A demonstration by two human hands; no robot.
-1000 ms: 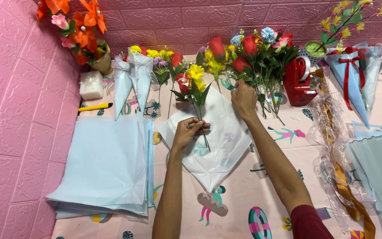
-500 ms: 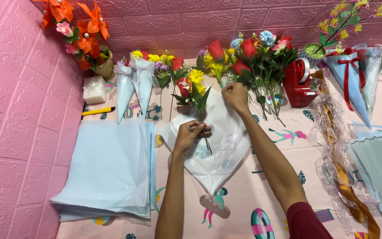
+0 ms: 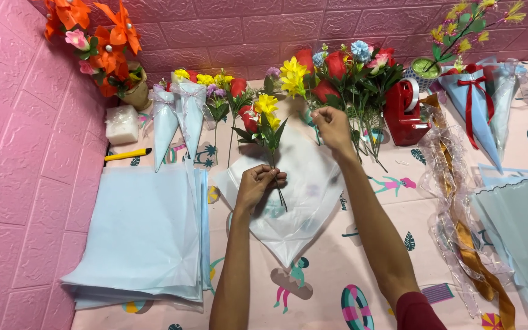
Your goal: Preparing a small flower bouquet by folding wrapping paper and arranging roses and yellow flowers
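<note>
My left hand (image 3: 258, 184) grips the stems of a small bunch of artificial flowers (image 3: 263, 121), yellow and red with green leaves, held over a white translucent wrapping sheet (image 3: 310, 201) laid as a diamond on the table. My right hand (image 3: 332, 126) is further back, fingers pinched on the stem of a yellow artificial flower (image 3: 293, 76) at the edge of the pile of loose red, blue and yellow flowers (image 3: 352, 70). Both forearms reach in from the bottom edge.
A stack of pale blue paper (image 3: 145, 235) lies at left. Finished paper cones (image 3: 178, 122) and a yellow cutter (image 3: 128, 154) sit behind it. A red tape dispenser (image 3: 403, 113), gold ribbon (image 3: 459, 226), a ribboned blue cone (image 3: 475, 107) and more paper (image 3: 520, 226) are at right.
My right hand has lifted away from the sheet toward the loose flowers and closed on a yellow flower stem. My left hand keeps the bunch in place.
</note>
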